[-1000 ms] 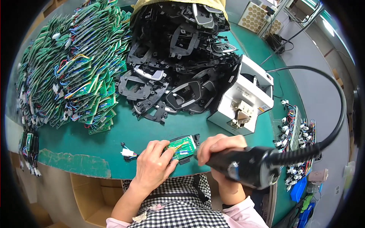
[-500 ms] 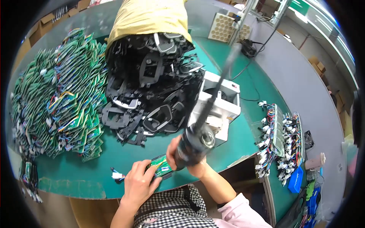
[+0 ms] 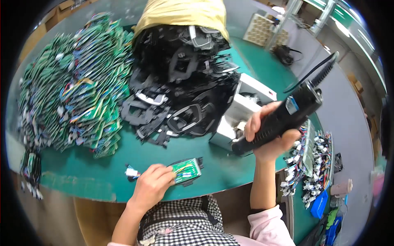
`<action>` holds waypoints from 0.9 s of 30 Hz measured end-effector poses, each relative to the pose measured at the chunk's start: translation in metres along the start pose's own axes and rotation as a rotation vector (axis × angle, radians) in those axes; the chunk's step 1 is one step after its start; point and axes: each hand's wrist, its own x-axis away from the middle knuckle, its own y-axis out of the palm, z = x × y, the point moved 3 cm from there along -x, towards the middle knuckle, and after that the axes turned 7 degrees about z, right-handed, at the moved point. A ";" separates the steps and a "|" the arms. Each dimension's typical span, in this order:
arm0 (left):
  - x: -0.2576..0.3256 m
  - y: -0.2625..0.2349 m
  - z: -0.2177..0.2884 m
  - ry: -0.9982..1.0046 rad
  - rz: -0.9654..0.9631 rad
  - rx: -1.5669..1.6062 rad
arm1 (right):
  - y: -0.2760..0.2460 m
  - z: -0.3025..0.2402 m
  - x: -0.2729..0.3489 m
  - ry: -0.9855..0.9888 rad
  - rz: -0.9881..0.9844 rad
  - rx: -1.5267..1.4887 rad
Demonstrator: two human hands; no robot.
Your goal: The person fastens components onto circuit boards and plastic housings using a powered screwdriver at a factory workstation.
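Note:
A green circuit board (image 3: 188, 170) lies in a black plastic frame near the table's front edge. Curled over its left end, my left hand (image 3: 154, 182) grips it. A wire bundle with a white connector (image 3: 131, 172) sticks out to the left of that hand. My right hand (image 3: 269, 143) is wrapped round a black electric screwdriver (image 3: 283, 119), raised to the right of the board. The tool is tilted, with its corded end up and to the right. Its lower tip points toward a white box-shaped device (image 3: 225, 130) and is apart from the board.
A large pile of wired green circuit boards (image 3: 88, 86) covers the left. Black plastic frames (image 3: 184, 76) spill from a yellow sack (image 3: 184, 14) at the back. Wired boards (image 3: 305, 158) and a blue bin (image 3: 319, 204) stand at the right, by a grey partition (image 3: 353, 143).
My right hand has lifted the screwdriver off the board, up and to the right. The board in its frame now shows more fully. My left hand stays at the board's left end.

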 end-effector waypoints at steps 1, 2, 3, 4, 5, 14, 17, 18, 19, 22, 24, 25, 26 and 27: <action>-0.001 0.002 -0.002 -0.007 0.030 0.034 | 0.009 0.002 0.011 0.026 -0.002 -0.065; -0.003 0.004 -0.003 -0.035 0.025 0.022 | 0.019 0.000 0.020 0.009 -0.035 -0.093; -0.004 0.003 -0.005 -0.050 0.029 0.070 | 0.031 0.003 0.029 -0.007 -0.071 -0.131; -0.007 0.005 -0.006 -0.053 0.033 0.126 | 0.042 0.007 0.037 -0.024 -0.077 -0.142; -0.006 0.006 -0.008 -0.073 0.031 0.116 | 0.053 0.014 0.045 0.022 -0.065 -0.155; -0.001 0.004 -0.008 -0.119 0.057 0.173 | 0.084 0.051 0.078 0.185 -0.150 -0.193; -0.001 0.002 -0.009 -0.109 0.027 0.150 | 0.086 0.051 0.082 0.190 -0.175 -0.153; -0.001 0.002 -0.010 -0.110 0.029 0.151 | 0.087 0.052 0.082 0.194 -0.199 -0.128; -0.001 0.003 -0.009 -0.105 0.030 0.150 | 0.086 0.053 0.082 0.195 -0.200 -0.127; 0.001 0.001 -0.010 -0.111 0.044 0.139 | 0.086 0.051 0.084 0.173 -0.509 -0.156; -0.001 0.002 -0.006 -0.108 0.053 0.133 | 0.079 0.064 0.103 0.134 -0.439 -0.031; -0.002 0.002 -0.005 -0.132 0.078 0.135 | 0.078 0.074 0.107 0.075 -0.402 0.102; -0.003 0.001 -0.004 -0.155 0.103 0.137 | 0.076 0.071 0.101 0.063 -0.550 0.068; -0.003 0.001 -0.001 -0.144 0.102 0.142 | 0.075 0.077 0.104 0.089 -0.478 -0.010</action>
